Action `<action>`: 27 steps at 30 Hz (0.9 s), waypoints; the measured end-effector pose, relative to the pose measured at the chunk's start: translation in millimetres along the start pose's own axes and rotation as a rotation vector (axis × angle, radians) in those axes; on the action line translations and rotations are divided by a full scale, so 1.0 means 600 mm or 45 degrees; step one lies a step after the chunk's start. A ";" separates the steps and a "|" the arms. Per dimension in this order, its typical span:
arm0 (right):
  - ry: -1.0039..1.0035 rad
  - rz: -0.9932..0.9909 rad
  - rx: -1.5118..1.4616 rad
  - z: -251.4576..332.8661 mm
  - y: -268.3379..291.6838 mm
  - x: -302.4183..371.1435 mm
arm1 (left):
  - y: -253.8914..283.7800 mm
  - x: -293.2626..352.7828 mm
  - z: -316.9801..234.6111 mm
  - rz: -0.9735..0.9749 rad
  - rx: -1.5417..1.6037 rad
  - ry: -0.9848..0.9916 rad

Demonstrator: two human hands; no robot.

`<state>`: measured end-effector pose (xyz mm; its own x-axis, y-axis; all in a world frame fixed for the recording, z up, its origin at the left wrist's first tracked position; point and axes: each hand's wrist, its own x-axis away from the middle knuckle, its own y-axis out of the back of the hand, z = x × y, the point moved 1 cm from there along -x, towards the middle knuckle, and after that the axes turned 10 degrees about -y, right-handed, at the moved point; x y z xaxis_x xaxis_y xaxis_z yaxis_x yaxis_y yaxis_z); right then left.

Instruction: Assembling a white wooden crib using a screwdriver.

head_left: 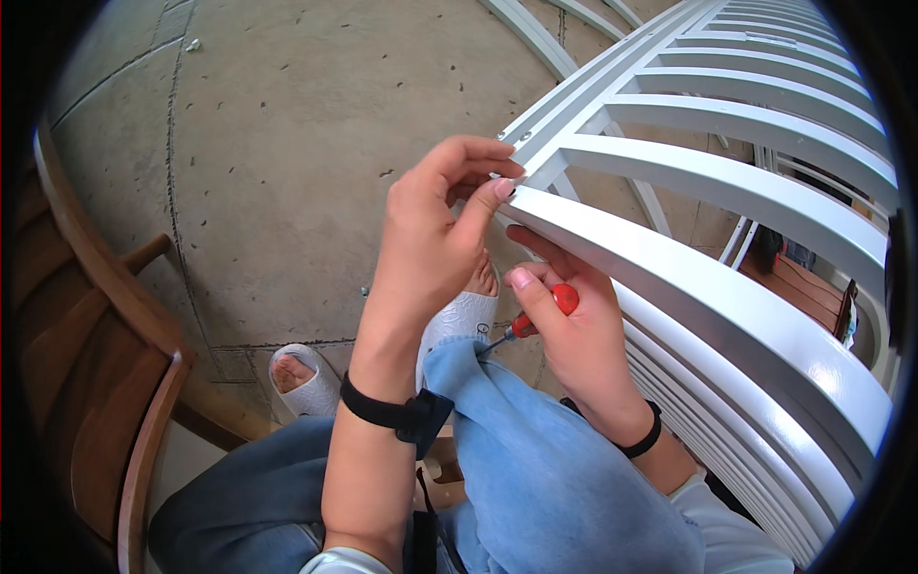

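A white slatted frame [669,251] reaches from the upper right down beside my legs. At its near left corner my left hand [438,206] is closed, thumb and fingertips brought together against the end of the rail. Whatever is pinched there is too small to make out; a dark spot shows by the thumb tip. Below that rail, my right hand [585,330] holds a screwdriver [564,299] with a red handle, its thin shaft slanting down and left over my knee. Some of the right fingers reach under the rail and are partly hidden. Screw heads [524,137] show on the side rail.
A dark brown wooden chair [96,316] stands at the left. More white bars [535,38] lie on the concrete floor [287,124] at the top. Beneath my hands are my jeans-covered legs [564,450] and white slippers [311,381]. Brown wooden furniture [794,292] shows through the slats.
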<state>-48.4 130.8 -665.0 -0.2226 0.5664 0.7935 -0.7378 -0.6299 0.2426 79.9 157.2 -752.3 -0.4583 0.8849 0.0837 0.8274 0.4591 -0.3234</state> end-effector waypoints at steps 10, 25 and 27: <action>0.189 -0.053 0.039 -0.026 0.000 -0.002 | 0.000 0.001 0.009 -0.165 0.222 0.130; 0.342 -0.116 -0.039 -0.051 -0.013 -0.003 | -0.023 0.021 0.003 -0.337 0.112 0.169; 0.373 -0.112 -0.038 -0.060 -0.009 -0.006 | -0.021 0.024 0.006 -0.305 0.053 0.198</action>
<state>-66.4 151.2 -689.4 -0.3279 0.7501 0.5743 -0.7800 -0.5579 0.2834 62.0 164.0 -750.4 -0.5811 0.7547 0.3045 0.6863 0.6555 -0.3151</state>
